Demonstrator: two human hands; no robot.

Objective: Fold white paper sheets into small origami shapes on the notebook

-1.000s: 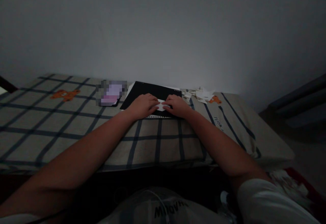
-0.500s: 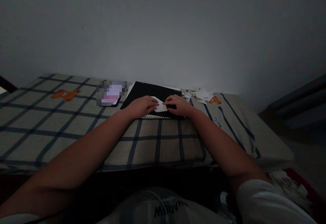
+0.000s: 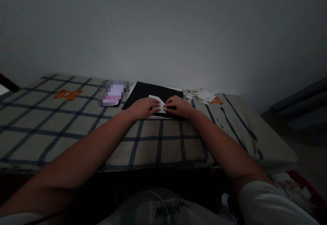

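A small folded piece of white paper (image 3: pixel 154 98) lies on a black-covered notebook (image 3: pixel 153 89) with punched holes along its edge. My left hand (image 3: pixel 145 107) grips the paper from the left, fingers closed on it. From the right, my right hand (image 3: pixel 178 106) pinches the paper's pointed right end between thumb and fingertips. The fingertips of both hands are close together, and they cover part of the paper. White sheets show beneath the black cover.
A phone (image 3: pixel 112 94), partly blurred out, lies left of the notebook. Folded white paper pieces (image 3: pixel 205 96) are piled to its right. The checked tablecloth (image 3: pixel 150 139) covers the table, which stands against a grey wall (image 3: pixel 163 30).
My left hand has shifted slightly on the paper, so more of its upper left part shows. My right hand stays at the right end. The whole view has moved a little.
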